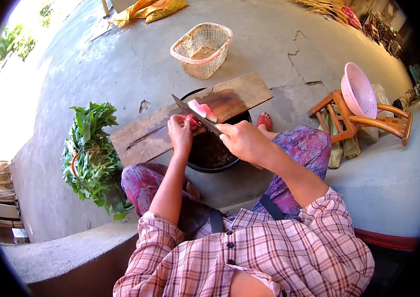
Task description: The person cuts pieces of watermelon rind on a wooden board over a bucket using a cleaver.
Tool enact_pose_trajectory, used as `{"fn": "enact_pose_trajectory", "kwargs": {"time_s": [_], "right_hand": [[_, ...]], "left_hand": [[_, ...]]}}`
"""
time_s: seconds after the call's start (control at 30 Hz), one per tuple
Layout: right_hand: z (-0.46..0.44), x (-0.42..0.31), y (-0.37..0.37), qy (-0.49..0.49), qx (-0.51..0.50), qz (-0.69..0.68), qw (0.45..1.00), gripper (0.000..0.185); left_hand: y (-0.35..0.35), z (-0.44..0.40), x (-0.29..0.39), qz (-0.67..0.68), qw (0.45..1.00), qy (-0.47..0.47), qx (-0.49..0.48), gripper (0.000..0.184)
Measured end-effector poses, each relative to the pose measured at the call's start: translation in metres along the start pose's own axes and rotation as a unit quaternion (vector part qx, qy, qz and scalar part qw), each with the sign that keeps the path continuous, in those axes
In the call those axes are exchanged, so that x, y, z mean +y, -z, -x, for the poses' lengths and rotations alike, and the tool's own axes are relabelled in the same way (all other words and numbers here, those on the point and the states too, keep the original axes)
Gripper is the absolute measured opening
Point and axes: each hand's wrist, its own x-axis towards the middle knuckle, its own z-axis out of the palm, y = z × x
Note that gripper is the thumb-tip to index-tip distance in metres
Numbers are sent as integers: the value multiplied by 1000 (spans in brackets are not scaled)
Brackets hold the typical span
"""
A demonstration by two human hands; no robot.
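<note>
My right hand (239, 140) is closed round the handle of a large dark knife (197, 116), whose blade slants up to the left over a wooden board (145, 132). With bent fingers my left hand (180, 132) holds a small red piece of melon (191, 121) against the board, just left of the blade. Pale pink and white melon pieces with green rind (203, 110) lie on the board beyond the knife. The board rests across a black basin (212, 170), which has dark contents partly hidden by the board and my right hand.
A bundle of green leaves (91, 161) stands at the left. Beyond the board sits a woven basket (201, 48). At the right, a pink bowl (359, 91) leans on a wooden chair (341, 116). An orange-yellow sack (153, 11) lies at the back.
</note>
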Motion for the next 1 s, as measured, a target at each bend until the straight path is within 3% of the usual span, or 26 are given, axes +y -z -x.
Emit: {"fn": "enact_pose_trajectory", "kwargs": {"time_s": [0.4, 0.6, 0.73, 0.83, 1.0], "right_hand": [[-17, -3, -2, -22, -91, 79, 992, 16], [-22, 6, -5, -13, -81, 70, 994, 14], [-17, 19, -37, -5, -4, 46, 999, 14], [-17, 28, -41, 16, 20, 18, 1000, 13], [-12, 12, -14, -31, 19, -84, 996, 14]], "left_hand": [[-2, -4, -8, -5, 1000, 3, 4, 20], [-3, -2, -1, -25, 1000, -14, 3, 16], [-2, -6, -7, -41, 999, 7, 6, 20], [-1, 0, -1, -17, 1000, 2, 5, 19], [-2, 1, -2, 55, 998, 21, -3, 14]]}}
